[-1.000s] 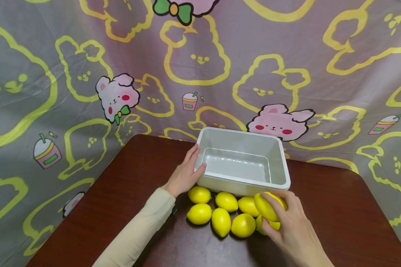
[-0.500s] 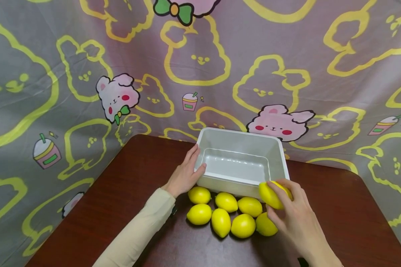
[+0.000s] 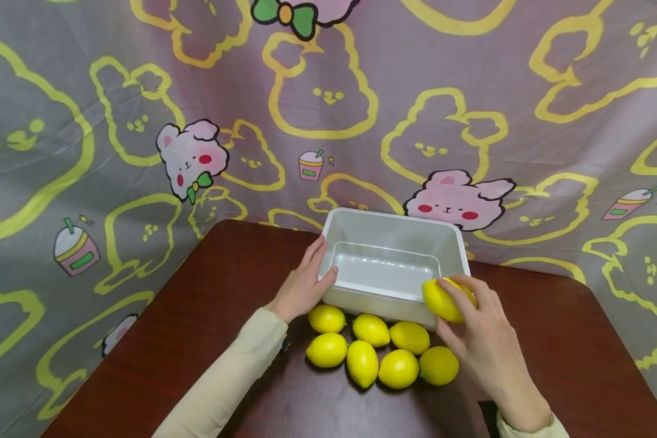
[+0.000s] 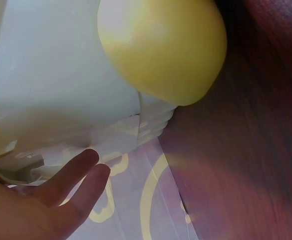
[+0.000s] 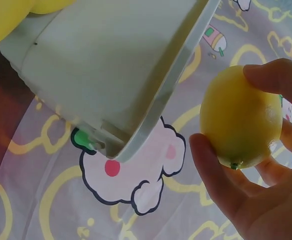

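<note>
My right hand [image 3: 484, 331] grips a yellow lemon [image 3: 443, 299] over the front right corner of a pale grey rectangular bin [image 3: 383, 304]. In the right wrist view, fingers and thumb curl round this lemon [image 5: 240, 117], apart from the bin's rim [image 5: 173, 82]. My left hand [image 3: 301, 283] rests at the bin's left side, thumb over the rim and fingers straight along the wall. Those fingers [image 4: 81, 185] also show in the left wrist view beside the bin's wall [image 4: 61, 65]. The visible floor of the bin holds nothing.
Several lemons [image 3: 363, 364] lie in two rows on the dark brown table [image 3: 241, 267], just in front of the bin. One lemon [image 4: 165, 45] looms close in the left wrist view. A patterned cloth [image 3: 224, 91] hangs behind and beside the table.
My right hand has lifted the lemon up from the row at the right and moved it to the bin's front right corner. The left hand stays at the bin's side.
</note>
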Available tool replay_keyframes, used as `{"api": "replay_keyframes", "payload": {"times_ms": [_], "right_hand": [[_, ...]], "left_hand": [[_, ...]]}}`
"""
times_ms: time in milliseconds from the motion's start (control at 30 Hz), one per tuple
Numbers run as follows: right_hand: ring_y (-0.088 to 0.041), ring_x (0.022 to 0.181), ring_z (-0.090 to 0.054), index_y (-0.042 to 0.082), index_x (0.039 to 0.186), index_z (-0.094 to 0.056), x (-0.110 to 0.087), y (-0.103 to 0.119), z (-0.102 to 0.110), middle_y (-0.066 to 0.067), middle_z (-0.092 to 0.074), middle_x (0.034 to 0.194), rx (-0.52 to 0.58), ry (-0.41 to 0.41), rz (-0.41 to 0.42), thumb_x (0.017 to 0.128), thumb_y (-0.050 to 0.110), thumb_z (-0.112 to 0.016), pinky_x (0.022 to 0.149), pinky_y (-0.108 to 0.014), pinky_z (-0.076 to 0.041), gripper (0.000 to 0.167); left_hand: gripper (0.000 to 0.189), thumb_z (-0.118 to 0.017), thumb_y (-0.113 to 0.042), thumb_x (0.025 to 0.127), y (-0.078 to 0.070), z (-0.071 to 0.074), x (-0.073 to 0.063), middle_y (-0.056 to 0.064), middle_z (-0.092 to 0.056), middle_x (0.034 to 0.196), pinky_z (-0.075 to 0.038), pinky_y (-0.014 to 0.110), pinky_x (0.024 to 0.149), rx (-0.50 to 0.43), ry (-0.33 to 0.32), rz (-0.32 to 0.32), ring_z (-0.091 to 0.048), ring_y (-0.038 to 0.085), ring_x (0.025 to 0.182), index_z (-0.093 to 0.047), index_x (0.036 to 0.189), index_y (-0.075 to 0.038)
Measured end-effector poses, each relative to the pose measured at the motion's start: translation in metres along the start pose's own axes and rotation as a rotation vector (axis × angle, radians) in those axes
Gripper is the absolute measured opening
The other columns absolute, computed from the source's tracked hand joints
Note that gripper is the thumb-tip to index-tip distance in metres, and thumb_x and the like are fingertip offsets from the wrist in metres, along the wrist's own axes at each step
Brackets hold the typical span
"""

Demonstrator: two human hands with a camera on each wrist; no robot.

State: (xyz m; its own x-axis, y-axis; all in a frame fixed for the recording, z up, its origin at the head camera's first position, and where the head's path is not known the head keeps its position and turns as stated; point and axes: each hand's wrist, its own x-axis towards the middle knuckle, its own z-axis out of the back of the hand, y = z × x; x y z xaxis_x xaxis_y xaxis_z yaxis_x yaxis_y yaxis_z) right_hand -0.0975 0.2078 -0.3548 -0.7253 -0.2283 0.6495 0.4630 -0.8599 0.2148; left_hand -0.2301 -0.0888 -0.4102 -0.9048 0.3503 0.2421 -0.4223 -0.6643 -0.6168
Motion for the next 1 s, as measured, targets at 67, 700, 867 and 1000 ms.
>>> {"api": "replay_keyframes", "payload": {"times_ms": [67,700,867,1000], "right_hand": [[-0.037,0.105,-0.048,0.006,0.125,-0.063,0.002,0.000,0.000,-0.017,-0.051,0.123,-0.008,-0.017,-0.019,0.068,0.005,-0.080,0.052,-0.046,-0.052,0.060],[-0.039,0.106,-0.047,0.000,0.129,-0.060,0.015,-0.005,-0.005,-0.018,-0.053,0.130,0.026,-0.101,-0.105,0.068,-0.006,-0.082,0.068,-0.050,-0.047,0.065],[-0.039,0.107,-0.047,0.000,0.128,-0.060,0.016,-0.006,-0.008,-0.018,-0.053,0.130,0.032,-0.104,-0.116,0.067,-0.006,-0.083,0.071,-0.050,-0.047,0.065],[-0.040,0.109,-0.046,-0.001,0.130,-0.059,0.016,-0.008,-0.010,-0.019,-0.053,0.131,0.036,-0.094,-0.127,0.068,-0.006,-0.083,0.074,-0.052,-0.047,0.066]], "left_hand": [[0.068,-0.044,-0.043,0.101,0.000,0.000,0.000,-0.003,-0.012,0.162,-0.050,0.035,0.063,0.000,0.000,-0.003,-0.048,0.018,0.049,-0.021,0.156,-0.009],[0.066,-0.047,-0.037,0.101,0.000,-0.002,0.000,-0.004,-0.013,0.161,-0.050,0.035,0.063,-0.006,-0.014,0.002,-0.049,0.019,0.049,-0.024,0.155,-0.007],[0.067,-0.046,-0.041,0.101,0.000,-0.002,0.001,-0.003,-0.015,0.161,-0.053,0.041,0.076,-0.002,-0.025,-0.008,-0.058,0.024,0.066,-0.024,0.155,-0.007],[0.067,-0.047,-0.041,0.101,0.000,-0.002,0.001,-0.003,-0.015,0.161,-0.052,0.042,0.080,-0.002,-0.027,-0.005,-0.059,0.025,0.071,-0.025,0.155,-0.008]]}}
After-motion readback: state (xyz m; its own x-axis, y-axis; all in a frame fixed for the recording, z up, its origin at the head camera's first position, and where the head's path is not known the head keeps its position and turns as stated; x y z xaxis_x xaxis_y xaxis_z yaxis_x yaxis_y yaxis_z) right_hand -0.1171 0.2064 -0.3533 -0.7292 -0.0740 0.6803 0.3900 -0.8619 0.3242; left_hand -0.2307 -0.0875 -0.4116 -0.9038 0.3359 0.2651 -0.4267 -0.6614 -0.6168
